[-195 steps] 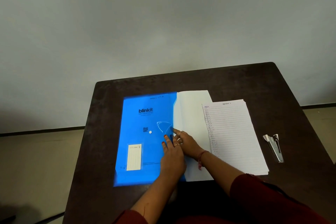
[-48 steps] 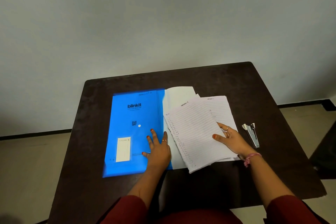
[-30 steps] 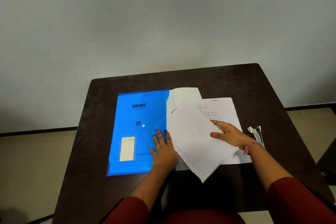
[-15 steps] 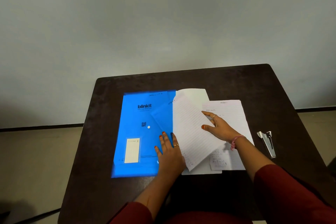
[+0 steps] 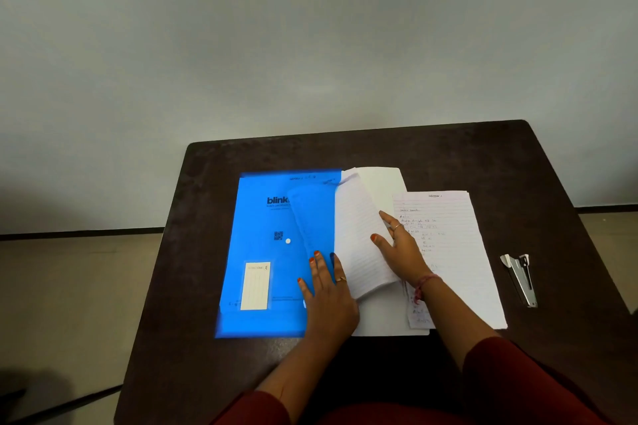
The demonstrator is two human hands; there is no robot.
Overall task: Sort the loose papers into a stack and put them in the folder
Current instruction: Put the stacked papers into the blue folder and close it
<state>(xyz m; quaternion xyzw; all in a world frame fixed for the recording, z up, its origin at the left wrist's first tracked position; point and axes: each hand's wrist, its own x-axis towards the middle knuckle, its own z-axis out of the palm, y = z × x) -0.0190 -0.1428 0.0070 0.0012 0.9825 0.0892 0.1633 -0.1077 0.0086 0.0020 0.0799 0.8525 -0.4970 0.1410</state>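
A blue "blinkit" folder (image 5: pixel 262 252) lies flat on the left of the dark table (image 5: pixel 448 155). My left hand (image 5: pixel 326 290) presses on its right edge with spread, straight fingers. A lined sheet (image 5: pixel 355 238) is bent upward, and its left part shows as a shadow through the blue cover. My right hand (image 5: pixel 400 248) rests on this sheet with straight fingers. Under it a white sheet (image 5: pixel 383 183) sticks out of the folder. A stack of lined, handwritten papers (image 5: pixel 455 252) lies to the right, partly under my right wrist.
A silver stapler (image 5: pixel 519 279) lies near the table's right edge. Bare dark tabletop runs behind the folder and papers, up to a grey wall. The floor shows on both sides of the table.
My right hand lifted one lined sheet off the right stack and carried it left, and its left part has gone under the blue cover. My left hand stayed on the folder's right edge.
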